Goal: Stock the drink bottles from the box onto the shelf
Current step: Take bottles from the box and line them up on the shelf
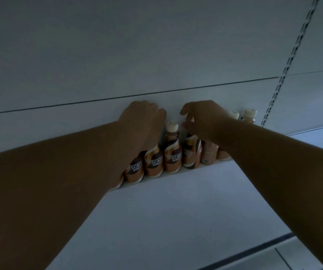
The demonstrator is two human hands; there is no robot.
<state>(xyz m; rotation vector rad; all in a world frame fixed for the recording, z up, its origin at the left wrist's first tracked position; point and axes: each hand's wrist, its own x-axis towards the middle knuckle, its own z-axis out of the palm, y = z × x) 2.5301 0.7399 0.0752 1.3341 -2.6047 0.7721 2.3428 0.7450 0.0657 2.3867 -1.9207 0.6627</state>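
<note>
A row of several brown-and-cream Nescafe coffee bottles [172,152] with cream caps stands at the back of the white shelf [176,207], against the back panel. My left hand [143,117] reaches over the left end of the row, its fingers curled down over the top of a bottle [153,162] whose cap is hidden. Over a bottle [190,152] that leans to the right, my right hand [201,117] pinches the cap between thumb and fingers. Two more caps [250,113] show beyond my right wrist. The box is out of view.
The white back panel [156,55] rises behind the bottles. A slotted metal upright [285,69] runs up the right side. Bare shelf surface stretches in front of the row to a dark front edge strip [254,250].
</note>
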